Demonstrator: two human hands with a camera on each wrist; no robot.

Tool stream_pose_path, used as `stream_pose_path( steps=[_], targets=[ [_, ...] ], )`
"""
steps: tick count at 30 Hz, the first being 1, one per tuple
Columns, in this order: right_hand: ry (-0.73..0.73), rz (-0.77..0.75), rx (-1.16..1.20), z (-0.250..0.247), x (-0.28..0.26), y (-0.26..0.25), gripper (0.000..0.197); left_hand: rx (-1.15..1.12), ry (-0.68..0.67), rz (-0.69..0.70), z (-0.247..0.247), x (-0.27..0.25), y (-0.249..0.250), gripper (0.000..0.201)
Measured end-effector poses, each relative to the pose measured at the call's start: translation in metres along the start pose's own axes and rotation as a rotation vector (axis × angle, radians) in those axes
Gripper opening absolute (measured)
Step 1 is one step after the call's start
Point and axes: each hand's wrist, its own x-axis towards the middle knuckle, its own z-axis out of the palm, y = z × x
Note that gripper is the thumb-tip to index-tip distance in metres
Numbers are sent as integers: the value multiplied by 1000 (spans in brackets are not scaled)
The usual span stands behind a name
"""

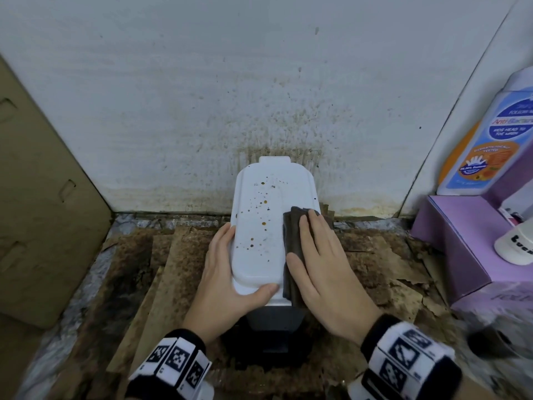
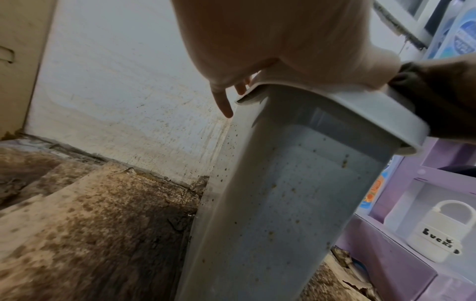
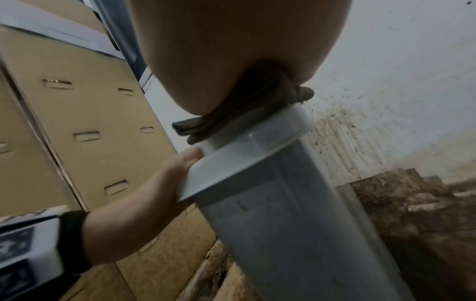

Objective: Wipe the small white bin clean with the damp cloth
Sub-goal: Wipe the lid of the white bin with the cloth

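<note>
The small white bin [image 1: 259, 215] stands upright against the stained wall, its lid dotted with brown spots. My left hand [image 1: 230, 264] grips the lid's left edge, thumb laid over the near end. My right hand [image 1: 320, 255] lies flat with straight fingers and presses a folded dark grey cloth [image 1: 290, 226] onto the lid's right side. In the left wrist view the bin's grey-white side [image 2: 283, 203] carries brown specks, and the cloth [image 2: 438, 97] shows at the lid's rim. In the right wrist view the cloth [image 3: 231, 114] is squeezed between my palm and the lid [image 3: 257, 138].
A cardboard box [image 1: 43, 212] stands at the left. At the right are a purple box [image 1: 455, 241], a wash bottle [image 1: 490, 140] and a small white "Lucky" container [image 1: 516, 243]. Dirty brown cardboard scraps [image 1: 161, 269] cover the floor. The wall [image 1: 259, 111] behind is splattered.
</note>
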Motion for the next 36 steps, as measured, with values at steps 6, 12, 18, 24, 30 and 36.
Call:
stream_pose_path(
  steps=[6,12,18,24,30,36],
  targets=[
    [67,17,68,8,-1,0,68,-33,9,2,0,1,-1,116],
    [-44,51,218,-5,25,16,70,-33,2,1,-1,2,-2,116],
    [-162,73,274,-18,58,32,72,-44,-1,-13,-1,3,-2,116],
    [-194,70,270,-21,77,40,73,-38,-6,-21,-1,2,-1,115],
    [-183,65,273,-23,61,36,72,-34,-5,-22,-1,2,-1,116],
    [-128,39,270,-11,14,21,73,-39,-6,0,0,0,-3,115]
  ],
)
